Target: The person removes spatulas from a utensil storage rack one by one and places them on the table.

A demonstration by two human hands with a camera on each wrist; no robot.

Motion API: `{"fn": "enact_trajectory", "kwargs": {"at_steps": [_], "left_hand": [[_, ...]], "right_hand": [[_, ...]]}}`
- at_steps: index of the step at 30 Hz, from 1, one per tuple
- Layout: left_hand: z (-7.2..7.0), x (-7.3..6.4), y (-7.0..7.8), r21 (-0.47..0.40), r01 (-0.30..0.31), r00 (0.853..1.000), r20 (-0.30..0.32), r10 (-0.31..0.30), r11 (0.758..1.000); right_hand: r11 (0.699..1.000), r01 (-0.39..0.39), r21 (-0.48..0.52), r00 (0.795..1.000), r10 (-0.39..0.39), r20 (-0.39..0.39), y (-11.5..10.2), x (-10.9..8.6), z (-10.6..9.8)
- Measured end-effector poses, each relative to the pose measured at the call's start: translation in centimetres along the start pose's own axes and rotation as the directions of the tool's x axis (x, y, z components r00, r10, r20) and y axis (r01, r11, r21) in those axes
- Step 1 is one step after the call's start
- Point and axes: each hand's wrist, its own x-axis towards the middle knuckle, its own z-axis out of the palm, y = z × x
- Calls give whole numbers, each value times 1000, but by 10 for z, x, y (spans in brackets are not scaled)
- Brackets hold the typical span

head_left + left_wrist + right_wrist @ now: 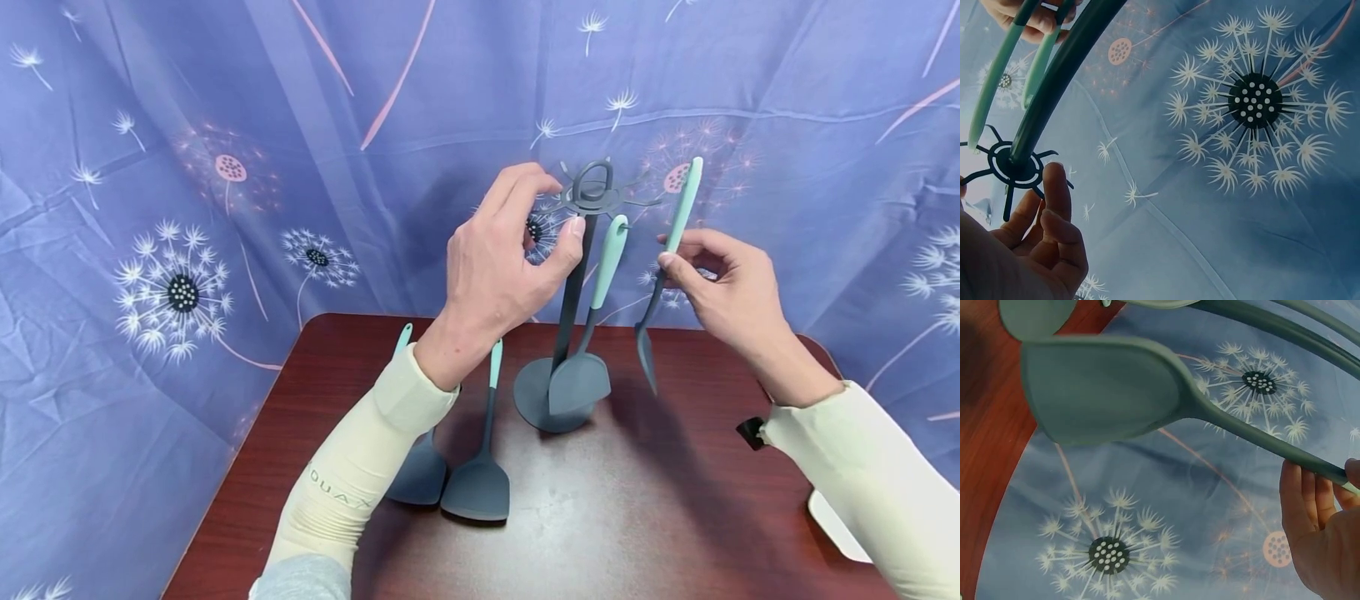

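Observation:
A dark utensil rack [573, 283] stands upright on a round base, with a ring of hooks at its top. My left hand [506, 237] is around the left side of those hooks, its fingers loosely bent and its fingertips close to the hook ring [1017, 164]; contact is unclear. A spatula [581, 382] with a mint-green handle hangs from the rack on the right. Just right of it, my right hand [731, 279] pinches another spatula [1104, 390] where its green handle meets the dark shaft. This spatula is held upright, apart from the rack, its blade lowest.
Two more dark spatulas with green handles lie on the brown table left of the rack: the nearer spatula [477, 490] and another spatula [420, 475] partly behind my left sleeve. A white object [836, 525] is partly under the right sleeve. A blue dandelion-print curtain [420, 75] hangs behind.

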Motion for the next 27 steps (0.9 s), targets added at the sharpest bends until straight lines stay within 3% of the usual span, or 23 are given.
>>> {"fn": "enact_trajectory", "kwargs": {"at_steps": [5,12,18,27], "left_hand": [[1,-1,0,-6,4,1000,-4,-4,1000],[0,-1,-1,-16,5,1000,-3,-5,1000],[-1,0,-1,-9,14,1000,-3,-14,1000],[2,0,-1,-11,15,1000,3,-15,1000]], "right_hand": [[1000,-14,-28,1000,13,-12,6,-6,-8],[994,-93,-57,995,91,-37,17,-14,-23],[978,-145,-152,989,142,-33,26,-20,-37],[958,-187,-216,982,181,-49,37,-27,-51]]}}
